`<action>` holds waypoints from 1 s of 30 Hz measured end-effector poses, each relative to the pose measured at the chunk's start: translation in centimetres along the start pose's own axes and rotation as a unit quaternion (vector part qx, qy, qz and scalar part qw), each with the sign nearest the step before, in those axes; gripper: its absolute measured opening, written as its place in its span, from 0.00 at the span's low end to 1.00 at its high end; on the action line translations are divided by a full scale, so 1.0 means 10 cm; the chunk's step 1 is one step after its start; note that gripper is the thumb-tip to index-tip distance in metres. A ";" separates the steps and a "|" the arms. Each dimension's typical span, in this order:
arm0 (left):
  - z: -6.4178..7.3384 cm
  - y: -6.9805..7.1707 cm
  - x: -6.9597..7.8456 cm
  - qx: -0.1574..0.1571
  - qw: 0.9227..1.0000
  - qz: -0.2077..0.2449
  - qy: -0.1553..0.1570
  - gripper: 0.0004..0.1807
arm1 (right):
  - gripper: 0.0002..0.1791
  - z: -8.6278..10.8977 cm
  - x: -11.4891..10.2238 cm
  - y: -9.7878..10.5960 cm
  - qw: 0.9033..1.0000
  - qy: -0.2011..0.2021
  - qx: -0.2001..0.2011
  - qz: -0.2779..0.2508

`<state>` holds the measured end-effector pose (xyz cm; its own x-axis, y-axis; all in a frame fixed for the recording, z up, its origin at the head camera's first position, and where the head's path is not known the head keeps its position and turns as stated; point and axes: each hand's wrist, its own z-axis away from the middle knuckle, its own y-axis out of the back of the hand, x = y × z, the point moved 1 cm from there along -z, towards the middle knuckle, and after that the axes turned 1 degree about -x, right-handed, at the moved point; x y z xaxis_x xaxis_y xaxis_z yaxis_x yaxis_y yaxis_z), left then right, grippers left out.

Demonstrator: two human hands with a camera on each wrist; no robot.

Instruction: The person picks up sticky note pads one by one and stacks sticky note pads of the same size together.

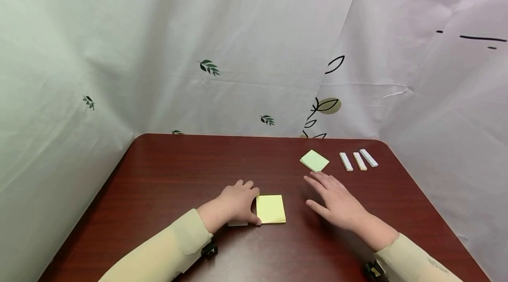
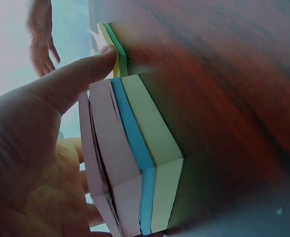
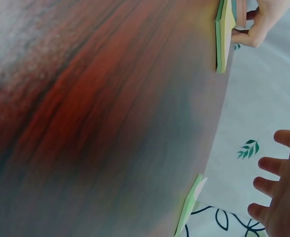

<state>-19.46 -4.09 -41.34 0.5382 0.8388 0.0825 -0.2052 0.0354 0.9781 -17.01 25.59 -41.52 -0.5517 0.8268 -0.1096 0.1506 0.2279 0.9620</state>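
- Lying between the hands, the yellow note pad (image 1: 270, 209) looks roughly square, no clear long axis; the left hand (image 1: 237, 202) is nearer, just beside it.
- The left hand curves round the stack of notes (image 2: 135, 163), thumb tip at the yellow note pad's edge.
- The right hand (image 1: 338, 202) hangs well apart, fingers spread, holding nothing.
- Farther off: green note pad (image 1: 315, 161), white strips (image 1: 360, 161).

Looking across all views: no readable word, brand or number; just a faint, illegible mark (image 1: 438, 265) on the right sleeve (image 1: 410, 260).
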 end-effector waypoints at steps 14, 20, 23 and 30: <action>0.03 -0.01 -0.02 0.006 1.000 -0.006 -0.002 0.38 | 0.34 -0.12 0.00 -0.04 1.000 -0.009 -0.009 0.000; 0.02 -0.01 -0.03 0.006 1.000 -0.009 -0.003 0.39 | 0.32 -0.28 0.07 -0.09 1.000 -0.022 -0.013 0.000; 0.02 0.00 -0.02 0.001 1.000 -0.007 -0.001 0.40 | 0.32 -0.38 0.12 -0.12 0.999 -0.040 -0.018 0.000; 0.01 0.02 0.00 -0.004 1.000 -0.005 0.000 0.39 | 0.28 -0.64 0.30 -0.18 0.994 -0.107 -0.031 -0.006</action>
<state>-19.44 -4.16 -41.15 0.5404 0.8383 0.0726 -0.2055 0.0478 0.9775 -24.20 24.37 -41.96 -0.3645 0.9165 -0.1650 0.0916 0.2116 0.9730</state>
